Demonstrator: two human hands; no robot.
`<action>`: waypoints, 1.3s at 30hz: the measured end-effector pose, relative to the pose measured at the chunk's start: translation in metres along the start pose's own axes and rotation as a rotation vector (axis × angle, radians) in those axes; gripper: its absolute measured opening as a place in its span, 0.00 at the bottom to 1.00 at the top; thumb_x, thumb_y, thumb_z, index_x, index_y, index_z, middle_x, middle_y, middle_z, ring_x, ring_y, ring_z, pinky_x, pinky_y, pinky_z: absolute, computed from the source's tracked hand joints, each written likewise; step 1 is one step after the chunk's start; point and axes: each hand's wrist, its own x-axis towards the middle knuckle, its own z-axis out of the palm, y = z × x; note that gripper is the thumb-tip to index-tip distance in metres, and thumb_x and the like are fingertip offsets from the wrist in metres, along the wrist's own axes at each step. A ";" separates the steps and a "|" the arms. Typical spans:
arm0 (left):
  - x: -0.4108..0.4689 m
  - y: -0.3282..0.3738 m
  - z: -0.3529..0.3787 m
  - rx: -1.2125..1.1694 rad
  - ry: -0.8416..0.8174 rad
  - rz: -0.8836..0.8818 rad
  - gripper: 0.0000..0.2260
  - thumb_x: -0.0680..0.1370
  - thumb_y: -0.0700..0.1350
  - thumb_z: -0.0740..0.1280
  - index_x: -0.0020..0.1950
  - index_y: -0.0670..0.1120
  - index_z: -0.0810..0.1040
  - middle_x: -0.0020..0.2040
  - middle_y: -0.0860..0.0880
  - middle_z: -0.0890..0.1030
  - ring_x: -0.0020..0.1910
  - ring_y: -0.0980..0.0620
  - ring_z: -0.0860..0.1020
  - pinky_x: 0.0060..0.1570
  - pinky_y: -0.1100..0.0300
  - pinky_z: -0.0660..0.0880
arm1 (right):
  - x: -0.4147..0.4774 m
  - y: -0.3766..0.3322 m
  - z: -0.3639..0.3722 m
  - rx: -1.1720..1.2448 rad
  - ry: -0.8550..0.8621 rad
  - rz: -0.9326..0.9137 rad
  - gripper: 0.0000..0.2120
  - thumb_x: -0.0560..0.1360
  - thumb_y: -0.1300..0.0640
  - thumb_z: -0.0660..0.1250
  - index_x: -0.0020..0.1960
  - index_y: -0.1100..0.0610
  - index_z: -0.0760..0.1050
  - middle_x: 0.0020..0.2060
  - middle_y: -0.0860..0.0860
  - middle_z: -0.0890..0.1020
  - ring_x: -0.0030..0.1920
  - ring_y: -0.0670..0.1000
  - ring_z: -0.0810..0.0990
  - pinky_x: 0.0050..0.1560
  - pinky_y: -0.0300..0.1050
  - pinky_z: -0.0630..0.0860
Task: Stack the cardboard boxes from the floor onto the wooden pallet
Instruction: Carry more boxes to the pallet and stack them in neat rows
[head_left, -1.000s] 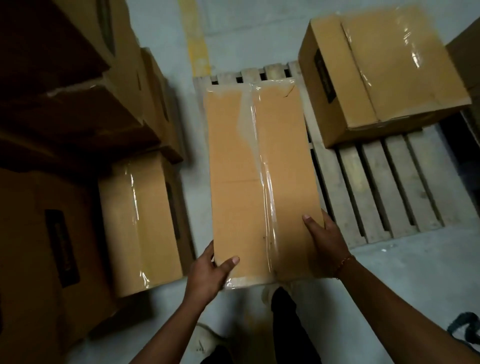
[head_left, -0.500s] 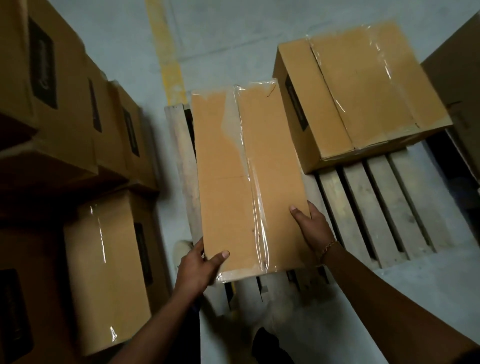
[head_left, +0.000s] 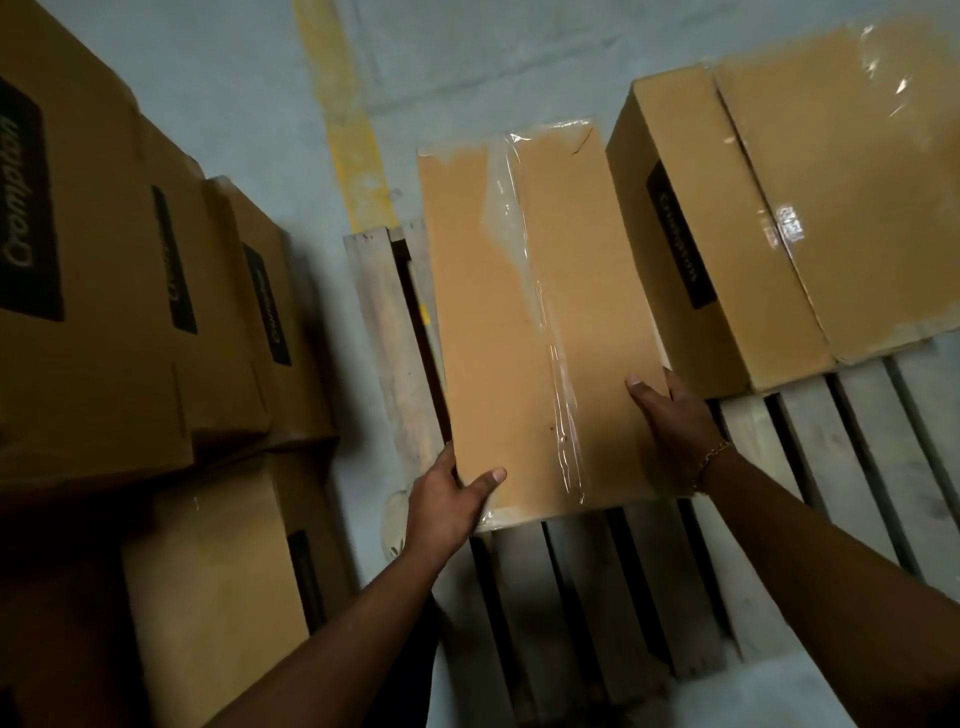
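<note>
Together, hands (head_left: 447, 504) (head_left: 675, 426) grip box (head_left: 519, 338) edges, thumbs (head_left: 488, 478) on top

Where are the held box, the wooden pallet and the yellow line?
held box (head_left: 478, 338), head view, top face.
wooden pallet (head_left: 387, 338), head view, left plank.
yellow line (head_left: 348, 130), head view, floor paint.

Thumbs apart, the fingers of the left hand (head_left: 447, 501) and right hand (head_left: 675, 431) are largely hidden behind the sides of the held box (head_left: 535, 322). The pallet (head_left: 387, 332) slats beneath it are covered; whether contact is made cannot be told. Right of the right fingers, the second box (head_left: 727, 249) is cut off at top and right, its label blurred. Left of the left fingers, the stacked boxes (head_left: 104, 260) are cropped.
</note>
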 end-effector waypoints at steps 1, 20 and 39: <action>0.010 0.001 0.002 -0.005 -0.003 -0.004 0.28 0.77 0.56 0.75 0.76 0.54 0.73 0.63 0.54 0.83 0.56 0.49 0.83 0.60 0.49 0.80 | 0.011 -0.003 0.002 -0.004 -0.003 0.001 0.26 0.78 0.37 0.67 0.71 0.48 0.74 0.62 0.50 0.81 0.63 0.58 0.78 0.67 0.65 0.75; 0.067 -0.009 0.069 0.107 0.005 -0.135 0.34 0.73 0.62 0.75 0.75 0.50 0.70 0.62 0.50 0.81 0.59 0.44 0.81 0.62 0.48 0.78 | 0.097 0.036 -0.014 -0.097 -0.152 -0.055 0.27 0.82 0.47 0.67 0.78 0.53 0.68 0.68 0.48 0.76 0.65 0.48 0.73 0.64 0.43 0.69; 0.123 0.037 0.105 -0.136 0.028 0.014 0.35 0.77 0.55 0.75 0.80 0.54 0.64 0.70 0.52 0.77 0.68 0.47 0.76 0.69 0.43 0.73 | 0.096 0.050 -0.062 -0.142 0.012 -0.123 0.22 0.82 0.59 0.66 0.75 0.55 0.70 0.57 0.42 0.76 0.57 0.44 0.76 0.56 0.36 0.71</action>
